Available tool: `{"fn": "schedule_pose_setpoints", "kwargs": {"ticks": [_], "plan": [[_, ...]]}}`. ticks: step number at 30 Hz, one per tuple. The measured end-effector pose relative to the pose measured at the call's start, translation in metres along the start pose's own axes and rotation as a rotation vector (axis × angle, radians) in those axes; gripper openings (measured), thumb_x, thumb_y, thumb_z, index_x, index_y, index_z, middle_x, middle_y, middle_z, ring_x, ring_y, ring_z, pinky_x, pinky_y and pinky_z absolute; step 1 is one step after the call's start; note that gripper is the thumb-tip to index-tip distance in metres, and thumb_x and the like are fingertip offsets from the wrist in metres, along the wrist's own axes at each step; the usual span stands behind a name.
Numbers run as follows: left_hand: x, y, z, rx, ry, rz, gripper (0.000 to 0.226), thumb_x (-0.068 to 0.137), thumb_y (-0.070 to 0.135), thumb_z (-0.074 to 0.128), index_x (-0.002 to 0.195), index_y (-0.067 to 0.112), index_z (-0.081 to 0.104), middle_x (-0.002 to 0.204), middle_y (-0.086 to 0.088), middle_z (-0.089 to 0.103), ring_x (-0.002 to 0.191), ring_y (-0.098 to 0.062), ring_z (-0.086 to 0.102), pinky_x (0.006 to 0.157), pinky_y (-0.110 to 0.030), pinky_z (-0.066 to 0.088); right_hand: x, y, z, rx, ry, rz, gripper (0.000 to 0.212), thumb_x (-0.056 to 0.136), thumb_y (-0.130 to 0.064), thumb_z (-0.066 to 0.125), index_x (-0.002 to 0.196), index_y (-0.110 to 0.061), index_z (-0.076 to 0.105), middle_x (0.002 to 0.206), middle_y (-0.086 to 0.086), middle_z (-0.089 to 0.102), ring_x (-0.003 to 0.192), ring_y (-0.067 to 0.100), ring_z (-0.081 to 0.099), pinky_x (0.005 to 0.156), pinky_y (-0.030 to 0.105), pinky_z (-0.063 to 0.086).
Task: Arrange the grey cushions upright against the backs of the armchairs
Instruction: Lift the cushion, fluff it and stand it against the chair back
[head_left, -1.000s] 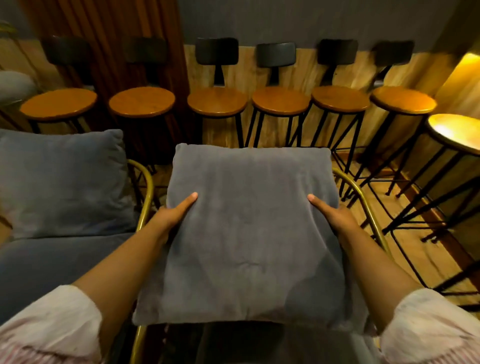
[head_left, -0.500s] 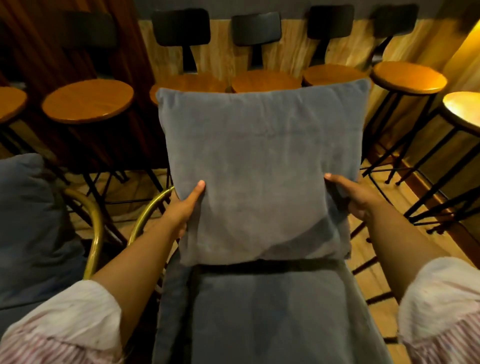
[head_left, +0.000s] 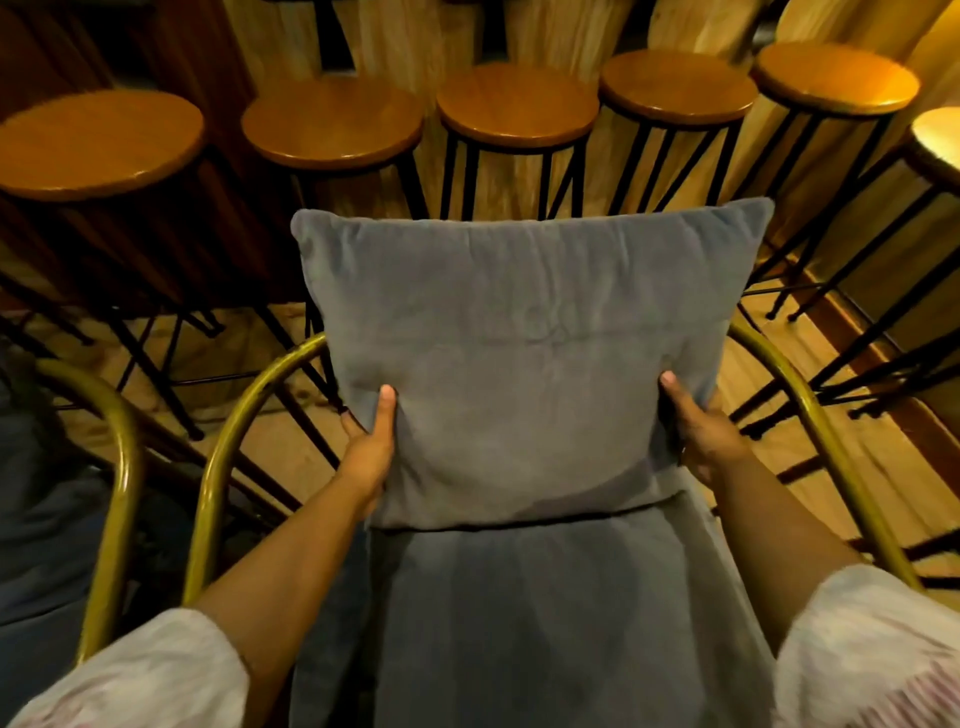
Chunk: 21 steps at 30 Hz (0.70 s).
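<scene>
Lowered onto the seat (head_left: 545, 623): square velvety cushion (head_left: 524, 353), both hands (head_left: 370, 452) gripping.

Under the fingers (head_left: 385, 410) the grey cushion (head_left: 524, 364) is soft, matt, velvety cloth, like the seat (head_left: 545, 623) below. Either side curve brushed brass-looking metal armrests (head_left: 218, 467). Beyond, the stools (head_left: 517, 106) have glossy wood tops on black, probably metal, legs.

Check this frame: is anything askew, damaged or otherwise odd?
Nothing stands out. The grey cushion stands upright and roughly square at the back of the armchair seat, gripped at its lower sides by the left hand and right hand. The bar stools behind stand in a tidy row.
</scene>
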<state>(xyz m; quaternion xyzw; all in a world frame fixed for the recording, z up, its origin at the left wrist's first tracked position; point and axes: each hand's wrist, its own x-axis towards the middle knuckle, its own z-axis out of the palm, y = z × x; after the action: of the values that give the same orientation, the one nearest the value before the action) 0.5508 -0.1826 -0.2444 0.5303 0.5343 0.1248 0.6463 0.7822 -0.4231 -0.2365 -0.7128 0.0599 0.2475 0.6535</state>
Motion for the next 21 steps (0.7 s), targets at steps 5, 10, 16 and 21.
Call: {"fn": "schedule_pose_setpoints", "kwargs": {"ticks": [5, 10, 16, 21], "plan": [[0.003, -0.001, -0.005, 0.060, 0.029, -0.016, 0.118, 0.061, 0.085, 0.039, 0.154, 0.021, 0.004, 0.160, -0.010, 0.019, 0.144, -0.036, 0.026, 0.116, -0.052, 0.025, -0.001, 0.004, 0.003, -0.175, -0.015, -0.007, 0.110, 0.056, -0.070, 0.067, 0.149, -0.025, 0.029, 0.152, 0.002, 0.041, 0.139, 0.030, 0.037, 0.111, 0.044, 0.033], [0.001, -0.003, -0.005, 0.107, 0.045, -0.009, 0.097, 0.082, 0.071, 0.040, 0.154, 0.016, 0.004, 0.160, -0.013, 0.018, 0.144, -0.038, 0.025, 0.118, -0.052, 0.023, -0.013, 0.023, 0.004, -0.286, -0.001, -0.084, 0.087, 0.083, -0.058, 0.057, 0.153, -0.026, 0.016, 0.160, 0.002, 0.025, 0.145, 0.031, 0.026, 0.117, 0.051, 0.027], [-0.062, -0.011, -0.014, 0.169, -0.060, 0.100, 0.069, 0.094, 0.042, 0.049, 0.150, 0.012, 0.021, 0.151, -0.009, 0.036, 0.138, -0.031, 0.037, 0.109, -0.036, 0.035, -0.067, 0.031, 0.008, -0.468, -0.045, -0.160, 0.076, 0.092, -0.041, 0.055, 0.153, -0.013, 0.019, 0.159, 0.011, 0.024, 0.145, 0.032, 0.026, 0.118, 0.043, 0.026], [-0.152, 0.014, -0.030, 0.305, -0.131, 0.213, 0.064, 0.096, 0.039, 0.047, 0.147, 0.005, 0.027, 0.140, -0.001, 0.040, 0.135, -0.029, 0.040, 0.107, -0.033, 0.035, -0.144, 0.002, 0.016, -0.670, -0.309, -0.206, 0.073, 0.094, -0.030, 0.057, 0.152, -0.010, 0.018, 0.158, 0.011, 0.027, 0.146, 0.027, 0.027, 0.114, 0.031, 0.023]]}}
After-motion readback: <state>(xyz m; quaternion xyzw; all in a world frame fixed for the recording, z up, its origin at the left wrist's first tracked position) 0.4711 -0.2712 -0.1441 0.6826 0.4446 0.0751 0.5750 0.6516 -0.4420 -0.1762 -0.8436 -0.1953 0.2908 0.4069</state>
